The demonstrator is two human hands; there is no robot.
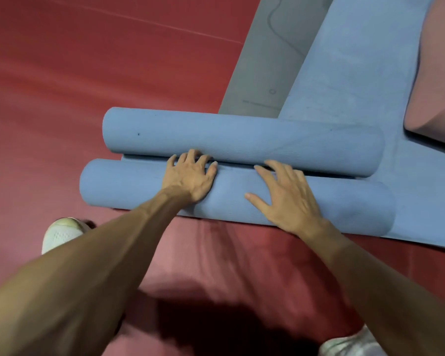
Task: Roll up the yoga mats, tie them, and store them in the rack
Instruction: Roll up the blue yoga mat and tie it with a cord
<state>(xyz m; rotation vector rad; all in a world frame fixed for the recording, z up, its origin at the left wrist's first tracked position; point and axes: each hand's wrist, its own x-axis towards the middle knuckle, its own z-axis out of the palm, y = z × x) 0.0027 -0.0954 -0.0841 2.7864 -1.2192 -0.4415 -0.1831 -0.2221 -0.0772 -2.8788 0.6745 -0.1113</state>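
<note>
Two open hands, left (190, 177) and right (287, 199), atop nearer matte blue cylindrical roll (129, 187)

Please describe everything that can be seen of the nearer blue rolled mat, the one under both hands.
The nearer blue roll is a mat wound into a long cylinder of matte, finely textured, foam-like material. It lies on its side across the view, on flat blue matting over the red floor, parallel to a second blue roll, a narrow dark gap between. No tie shows. The left hand and right hand rest spread on top.
</note>
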